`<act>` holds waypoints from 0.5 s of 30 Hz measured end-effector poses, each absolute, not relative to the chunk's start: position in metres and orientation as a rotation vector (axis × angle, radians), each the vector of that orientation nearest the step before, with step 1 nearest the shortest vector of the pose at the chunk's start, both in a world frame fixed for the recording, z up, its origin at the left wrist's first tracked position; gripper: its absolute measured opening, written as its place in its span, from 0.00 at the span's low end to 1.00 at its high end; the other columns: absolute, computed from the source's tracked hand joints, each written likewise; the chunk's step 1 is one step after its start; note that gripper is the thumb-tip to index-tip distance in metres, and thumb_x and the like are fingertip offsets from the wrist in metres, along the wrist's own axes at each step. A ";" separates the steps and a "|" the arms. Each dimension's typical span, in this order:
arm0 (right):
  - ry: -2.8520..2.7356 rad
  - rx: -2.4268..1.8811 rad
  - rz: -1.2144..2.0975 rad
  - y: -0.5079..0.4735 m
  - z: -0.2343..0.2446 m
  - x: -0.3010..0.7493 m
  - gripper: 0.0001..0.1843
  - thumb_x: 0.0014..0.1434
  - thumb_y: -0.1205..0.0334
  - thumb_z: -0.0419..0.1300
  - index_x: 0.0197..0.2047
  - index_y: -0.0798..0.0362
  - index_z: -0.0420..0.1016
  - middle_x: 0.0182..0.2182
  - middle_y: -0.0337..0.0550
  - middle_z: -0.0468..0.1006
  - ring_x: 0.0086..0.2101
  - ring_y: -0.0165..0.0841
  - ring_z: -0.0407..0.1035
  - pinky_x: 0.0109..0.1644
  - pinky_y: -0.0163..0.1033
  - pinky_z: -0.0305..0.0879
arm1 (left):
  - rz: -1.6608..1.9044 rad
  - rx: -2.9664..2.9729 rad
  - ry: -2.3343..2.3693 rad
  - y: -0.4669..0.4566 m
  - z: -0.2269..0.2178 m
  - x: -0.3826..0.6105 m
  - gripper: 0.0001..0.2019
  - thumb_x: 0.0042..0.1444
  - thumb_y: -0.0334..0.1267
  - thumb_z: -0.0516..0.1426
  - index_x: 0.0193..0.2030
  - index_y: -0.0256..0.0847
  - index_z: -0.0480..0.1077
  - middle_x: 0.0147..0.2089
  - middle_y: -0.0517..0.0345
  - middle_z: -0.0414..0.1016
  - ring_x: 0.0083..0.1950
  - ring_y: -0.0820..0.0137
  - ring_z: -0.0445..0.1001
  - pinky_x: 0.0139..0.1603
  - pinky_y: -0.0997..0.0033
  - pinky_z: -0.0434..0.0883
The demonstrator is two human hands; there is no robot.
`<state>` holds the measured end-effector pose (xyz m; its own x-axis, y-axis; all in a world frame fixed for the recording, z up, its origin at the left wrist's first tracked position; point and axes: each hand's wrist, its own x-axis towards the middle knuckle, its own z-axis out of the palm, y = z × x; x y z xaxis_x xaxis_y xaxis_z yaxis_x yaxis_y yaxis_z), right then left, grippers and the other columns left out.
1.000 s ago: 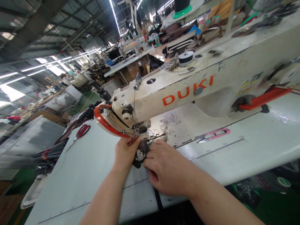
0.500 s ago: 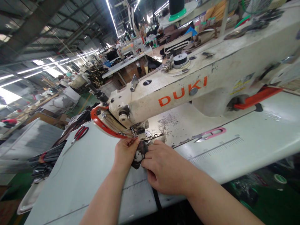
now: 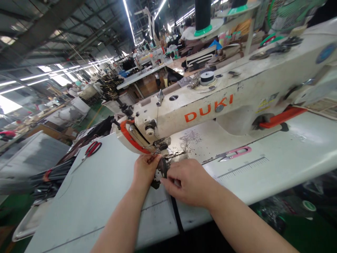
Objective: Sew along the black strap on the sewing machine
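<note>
Your hands, left and right, stay pinched on the black strap, now drawn further towards lower centre from the sewing machine.

Bright overhead striplights, seemingly warped edges.

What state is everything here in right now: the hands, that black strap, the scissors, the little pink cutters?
Left hand: fingertips pinched at the strap beside the presser foot.
Right hand: pressing the strap flat on the table.
Black strap: lying straight, running from under the needle off the table's near edge.
Red scissors: lying on the table, blades shut.
Pink snips: lying flat, untouched.
Thread spool: upright on the machine.
</note>
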<state>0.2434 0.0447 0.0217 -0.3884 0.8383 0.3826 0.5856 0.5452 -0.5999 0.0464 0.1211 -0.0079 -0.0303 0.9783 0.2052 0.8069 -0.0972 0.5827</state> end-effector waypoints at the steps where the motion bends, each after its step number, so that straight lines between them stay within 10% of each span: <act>1: -2.050 -1.203 0.490 0.047 0.021 0.243 0.22 0.68 0.57 0.61 0.21 0.53 0.72 0.21 0.37 0.72 0.25 0.32 0.65 0.32 0.40 0.53 | 0.870 1.949 1.873 0.122 -0.009 0.047 0.19 0.51 0.55 0.63 0.19 0.44 0.72 0.23 0.58 0.69 0.29 0.66 0.70 0.32 0.67 0.65; 8: -1.688 -1.506 0.457 0.085 0.005 0.239 0.11 0.63 0.74 0.61 0.44 0.55 0.82 0.38 0.45 0.79 0.39 0.36 0.72 0.46 0.38 0.65 | 0.962 1.878 1.731 0.124 -0.015 0.050 0.10 0.55 0.44 0.64 0.29 0.41 0.80 0.33 0.55 0.77 0.33 0.67 0.75 0.35 0.69 0.70; 15: -1.714 -1.634 0.448 0.107 0.004 0.229 0.06 0.59 0.70 0.66 0.30 0.52 0.80 0.31 0.42 0.79 0.35 0.36 0.71 0.38 0.37 0.61 | 0.957 1.909 1.633 0.124 -0.015 0.050 0.06 0.59 0.37 0.63 0.32 0.40 0.80 0.39 0.55 0.78 0.37 0.69 0.77 0.40 0.71 0.72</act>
